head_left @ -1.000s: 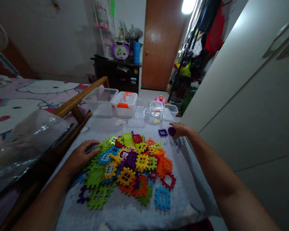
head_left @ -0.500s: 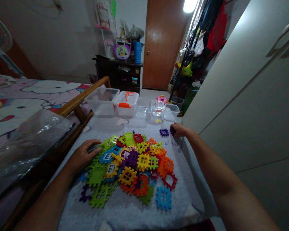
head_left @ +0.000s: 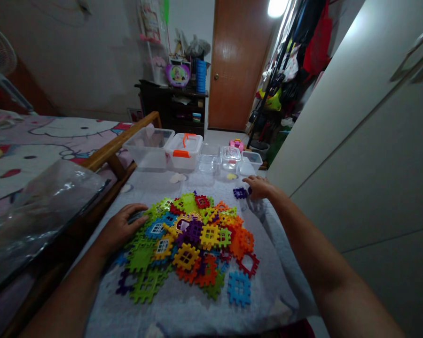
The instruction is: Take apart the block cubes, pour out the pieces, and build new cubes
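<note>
A heap of colourful plastic pieces, among them a yellow piece (head_left: 186, 257), lies on the cloth-covered table (head_left: 183, 319). My left hand (head_left: 123, 227) rests at the heap's left edge, fingers apart, holding nothing I can see. Beyond the heap on the right, my right hand (head_left: 259, 188) is low over the cloth with its fingers spread. A bit of purple shows beneath it, mostly hidden by the hand. Just left of that hand lies a purple piece (head_left: 240, 193). A blue piece (head_left: 238, 288) lies flat at the near right.
Along the table's far edge stand an open clear bin (head_left: 150, 150), a lidded box with orange clips (head_left: 185, 152) and smaller clear containers (head_left: 230, 158). A bed (head_left: 56, 141) with a wooden rail is at left, a pale cabinet (head_left: 384, 155) at right.
The fingers of my right hand have opened from around the purple piece, which is now mostly hidden under the hand. My left hand has stayed in place.
</note>
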Demonstrator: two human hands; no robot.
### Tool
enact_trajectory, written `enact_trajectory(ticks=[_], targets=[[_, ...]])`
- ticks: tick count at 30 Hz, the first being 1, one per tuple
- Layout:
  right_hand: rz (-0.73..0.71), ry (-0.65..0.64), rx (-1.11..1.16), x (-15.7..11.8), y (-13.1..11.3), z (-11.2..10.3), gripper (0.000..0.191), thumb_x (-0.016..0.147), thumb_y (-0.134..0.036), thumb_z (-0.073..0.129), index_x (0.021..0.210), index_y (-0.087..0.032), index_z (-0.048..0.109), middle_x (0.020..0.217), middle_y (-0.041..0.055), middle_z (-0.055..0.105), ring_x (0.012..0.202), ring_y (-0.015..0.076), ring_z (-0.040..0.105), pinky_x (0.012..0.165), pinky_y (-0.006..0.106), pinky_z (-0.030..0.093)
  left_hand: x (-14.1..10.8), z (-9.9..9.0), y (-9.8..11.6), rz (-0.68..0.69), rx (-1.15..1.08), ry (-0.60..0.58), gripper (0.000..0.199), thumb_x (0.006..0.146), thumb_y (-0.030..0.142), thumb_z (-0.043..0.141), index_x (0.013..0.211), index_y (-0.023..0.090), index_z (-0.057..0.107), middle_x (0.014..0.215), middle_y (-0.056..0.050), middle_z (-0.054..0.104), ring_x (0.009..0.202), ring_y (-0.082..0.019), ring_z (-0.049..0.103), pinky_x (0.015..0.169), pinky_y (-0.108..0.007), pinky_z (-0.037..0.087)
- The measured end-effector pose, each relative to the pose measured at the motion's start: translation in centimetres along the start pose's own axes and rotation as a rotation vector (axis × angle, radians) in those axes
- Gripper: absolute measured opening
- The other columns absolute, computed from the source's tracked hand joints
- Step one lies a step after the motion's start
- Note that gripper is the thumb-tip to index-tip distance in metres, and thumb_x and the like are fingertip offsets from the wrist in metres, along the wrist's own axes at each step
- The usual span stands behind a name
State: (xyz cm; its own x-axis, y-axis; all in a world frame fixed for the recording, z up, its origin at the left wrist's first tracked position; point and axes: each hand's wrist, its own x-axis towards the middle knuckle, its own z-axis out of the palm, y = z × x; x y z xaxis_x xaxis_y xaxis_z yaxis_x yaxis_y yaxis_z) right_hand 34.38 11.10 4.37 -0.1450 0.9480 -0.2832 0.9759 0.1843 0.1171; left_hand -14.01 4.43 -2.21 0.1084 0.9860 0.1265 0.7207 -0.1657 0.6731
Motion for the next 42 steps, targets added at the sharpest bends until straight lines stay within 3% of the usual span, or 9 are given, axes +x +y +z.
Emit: enact_trajectory(ticks=[4, 8, 12, 17, 22, 27, 32, 37, 42], targets=[[-0.090, -0.004, -0.009, 0.8, -2.0, 0.1, 0.069, 0.070, -0.029, 0.075, 0.136, -0.029, 0.056, 0.141, 0.0094, 0.053, 0.128, 0.0359, 0.046, 0.104, 0.046, 0.037, -0.1, -0.1, 0.2, -0.006, -0.005, 0.002, 0.054, 0.074, 0.065, 0.059, 0.104, 0.021, 0.070, 0.117, -0.010, 0.069, 0.109, -0.031, 0.065, 0.104, -0.044, 0.047], [-0.104, -0.007, -0.013, 1.3, -2.6, 0.6, 0.055, 0.069, -0.025, 0.074, 0.123, -0.027, 0.064, 0.130, 0.0115, 0.060, 0.120, 0.0368, 0.052, 0.097, 0.047, 0.041, -0.2, -0.2, 0.7, 0.003, -0.014, 0.012, 0.052, 0.074, 0.065, 0.059, 0.101, 0.021, 0.070, 0.113, -0.009, 0.071, 0.107, -0.030, 0.066, 0.101, -0.042, 0.049], [-0.101, 0.017, 0.007, 1.0, -2.6, 0.3, 0.054, 0.069, -0.021, 0.074, 0.123, -0.023, 0.065, 0.129, 0.0136, 0.061, 0.119, 0.0379, 0.052, 0.097, 0.049, 0.041, -0.3, -0.3, 1.0, 0.008, -0.021, 0.011, 0.053, 0.073, 0.065, 0.061, 0.101, 0.021, 0.070, 0.112, -0.009, 0.071, 0.107, -0.031, 0.066, 0.101, -0.042, 0.050], [-0.166, 0.107, 0.125, -0.8, -4.1, -0.2, 0.065, 0.075, -0.028, 0.074, 0.136, -0.019, 0.055, 0.138, 0.0162, 0.054, 0.124, 0.0351, 0.051, 0.101, 0.048, 0.041, -0.3, -0.3, 0.9, 0.003, -0.052, -0.009, 0.054, 0.074, 0.065, 0.061, 0.104, 0.020, 0.070, 0.115, -0.009, 0.070, 0.109, -0.031, 0.066, 0.102, -0.041, 0.049], [-0.372, 0.118, 0.466, -4.6, -6.6, 0.6, 0.049, 0.082, -0.028, 0.068, 0.129, -0.017, 0.060, 0.126, 0.0137, 0.062, 0.112, 0.0245, 0.061, 0.096, 0.037, 0.047, -0.4, -0.2, 0.9, -0.075, -0.088, -0.065, 0.058, 0.074, 0.066, 0.061, 0.108, 0.020, 0.070, 0.114, -0.010, 0.073, 0.104, -0.031, 0.068, 0.099, -0.043, 0.051], [-0.324, 0.137, 0.518, -7.4, -7.6, 1.9, 0.042, 0.081, -0.023, 0.065, 0.122, -0.016, 0.064, 0.122, 0.0147, 0.065, 0.115, 0.0280, 0.060, 0.101, 0.041, 0.046, -0.4, -0.3, 1.1, -0.077, -0.142, -0.070, 0.057, 0.074, 0.067, 0.061, 0.105, 0.019, 0.071, 0.111, -0.010, 0.074, 0.104, -0.031, 0.068, 0.098, -0.041, 0.051], [-0.330, 0.176, 0.761, -7.6, -7.6, 3.3, 0.032, 0.081, -0.022, 0.063, 0.113, -0.019, 0.065, 0.110, 0.0090, 0.069, 0.095, 0.0212, 0.065, 0.084, 0.036, 0.052, -0.5, -0.3, 1.1, -0.097, -0.175, -0.074, 0.059, 0.072, 0.069, 0.062, 0.104, 0.019, 0.072, 0.110, -0.010, 0.075, 0.103, -0.032, 0.069, 0.097, -0.041, 0.051], [-0.293, 0.256, 1.009, -7.6, -7.1, 4.1, 0.031, 0.083, -0.027, 0.060, 0.113, -0.020, 0.062, 0.116, 0.0087, 0.066, 0.098, 0.0191, 0.064, 0.077, 0.032, 0.052, -0.5, -0.1, 0.9, -0.097, -0.168, -0.058, 0.060, 0.072, 0.068, 0.062, 0.104, 0.019, 0.071, 0.109, -0.010, 0.075, 0.102, -0.031, 0.069, 0.095, -0.039, 0.053], [-0.211, 0.142, 0.896, -8.6, -5.6, 4.0, 0.015, 0.081, -0.029, 0.061, 0.092, -0.018, 0.063, 0.086, 0.0040, 0.066, 0.076, 0.0167, 0.061, 0.066, 0.029, 0.047, -0.4, -0.1, 0.6, -0.091, -0.157, -0.070, 0.060, 0.073, 0.069, 0.062, 0.106, 0.019, 0.070, 0.108, -0.009, 0.075, 0.100, -0.029, 0.070, 0.093, -0.037, 0.053]])
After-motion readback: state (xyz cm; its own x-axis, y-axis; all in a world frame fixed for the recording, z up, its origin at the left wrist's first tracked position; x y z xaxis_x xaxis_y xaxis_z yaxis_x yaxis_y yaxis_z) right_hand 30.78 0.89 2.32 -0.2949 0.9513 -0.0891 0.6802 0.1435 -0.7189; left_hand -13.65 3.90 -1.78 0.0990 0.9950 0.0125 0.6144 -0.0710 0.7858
